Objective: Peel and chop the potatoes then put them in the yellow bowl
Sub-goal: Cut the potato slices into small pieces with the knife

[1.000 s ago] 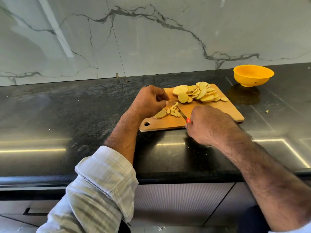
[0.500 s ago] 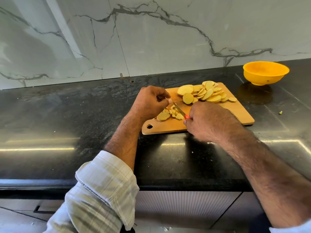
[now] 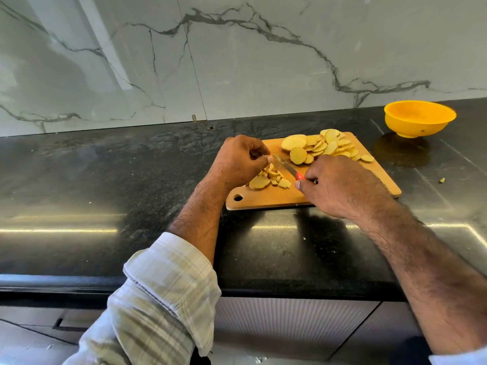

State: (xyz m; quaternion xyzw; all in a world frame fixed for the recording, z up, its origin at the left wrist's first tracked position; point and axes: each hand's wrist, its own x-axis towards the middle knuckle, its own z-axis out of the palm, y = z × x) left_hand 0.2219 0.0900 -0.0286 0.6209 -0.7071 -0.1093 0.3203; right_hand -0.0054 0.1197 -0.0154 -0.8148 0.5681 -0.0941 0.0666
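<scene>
The right hand point(image 3: 340, 185) grips the knife point(image 3: 288, 168) over the board point(image 3: 266, 200). The left hand point(image 3: 238, 160) has curled fingers at the blade tip; whether it holds something, I cannot tell. Potato slices point(image 3: 322, 147) lie on the board, well apart from the bowl point(image 3: 419, 118).

A small scrap point(image 3: 442, 180) lies near the right edge of the black counter point(image 3: 105, 180), below a marble backsplash point(image 3: 237, 61).
</scene>
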